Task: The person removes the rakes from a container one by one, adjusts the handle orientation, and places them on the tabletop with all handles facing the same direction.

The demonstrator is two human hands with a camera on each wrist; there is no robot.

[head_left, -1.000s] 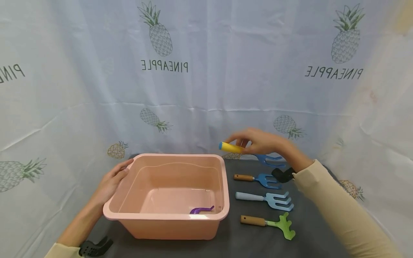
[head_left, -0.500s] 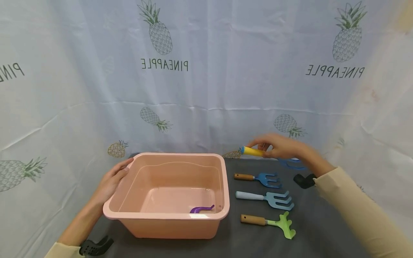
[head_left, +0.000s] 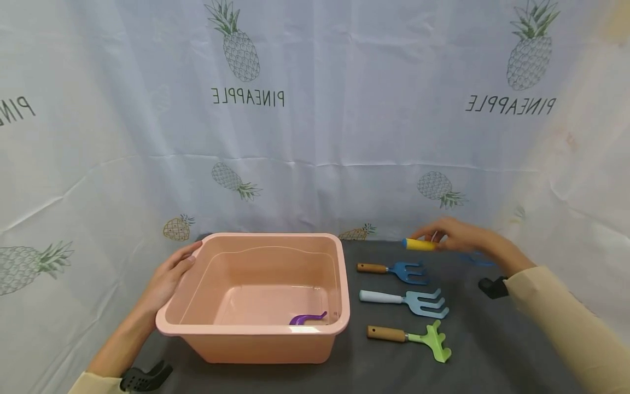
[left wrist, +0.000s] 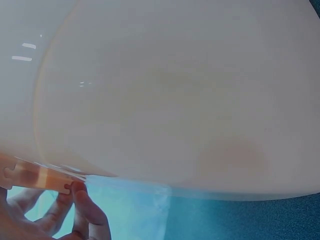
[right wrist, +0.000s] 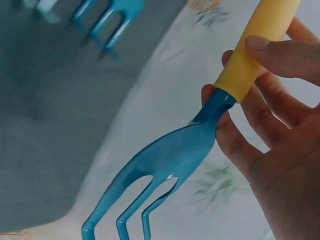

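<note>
My right hand (head_left: 455, 234) holds a small hand rake (right wrist: 175, 145) by its yellow handle (right wrist: 257, 50), thumb on one side and fingers on the other. The rake's blue tines point down in the right wrist view; in the head view my hand mostly hides them. At the left, my left hand (head_left: 169, 276) grips the rim of a peach plastic basin (head_left: 256, 330), its fingertips (left wrist: 90, 205) under the rim in the left wrist view. Inside the basin, near its front right corner, a curved purple piece (head_left: 307, 318) shows above the front rim; the rest is hidden.
Right of the basin, several hand tools lie in a column on the dark table (head_left: 394, 377): a blue fork (head_left: 406, 272) with wooden handle, a light blue rake (head_left: 424, 304), and a green rake (head_left: 434, 340) with wooden handle. A pineapple-print curtain (head_left: 315, 109) hangs behind.
My right hand has moved right and slightly down with the yellow-handled rake, away from the basin towards the table's far right. The left hand has stayed on the rim.
</note>
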